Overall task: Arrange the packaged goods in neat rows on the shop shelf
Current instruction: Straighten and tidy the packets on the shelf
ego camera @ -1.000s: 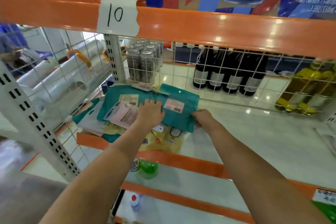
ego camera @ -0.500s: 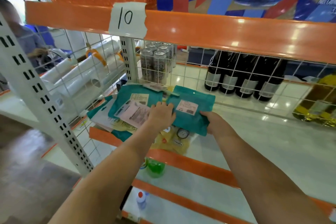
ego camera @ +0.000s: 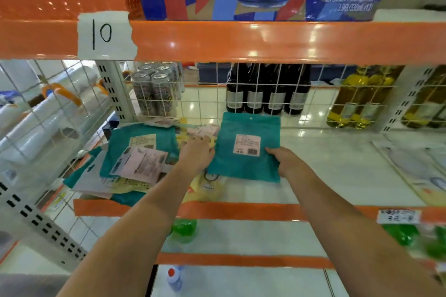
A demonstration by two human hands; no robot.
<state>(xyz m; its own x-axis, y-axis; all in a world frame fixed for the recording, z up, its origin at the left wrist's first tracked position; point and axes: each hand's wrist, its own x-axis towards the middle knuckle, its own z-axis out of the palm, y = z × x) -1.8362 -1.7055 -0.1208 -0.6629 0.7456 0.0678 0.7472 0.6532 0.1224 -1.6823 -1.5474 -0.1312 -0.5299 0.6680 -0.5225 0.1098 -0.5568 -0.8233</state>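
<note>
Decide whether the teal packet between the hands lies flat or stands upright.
Flat: the teal packet lies label-up on the shelf, right hand pinching its edge.

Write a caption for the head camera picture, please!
Two hands, left and right, hold a teal packet on the shop shelf.

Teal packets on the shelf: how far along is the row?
Barely started. No neat row shows yet. In hand: both the left hand and right hand hold one teal packet, set apart to the right. Left: the jumbled pile of teal, pink and yellow packets beside it.
</note>
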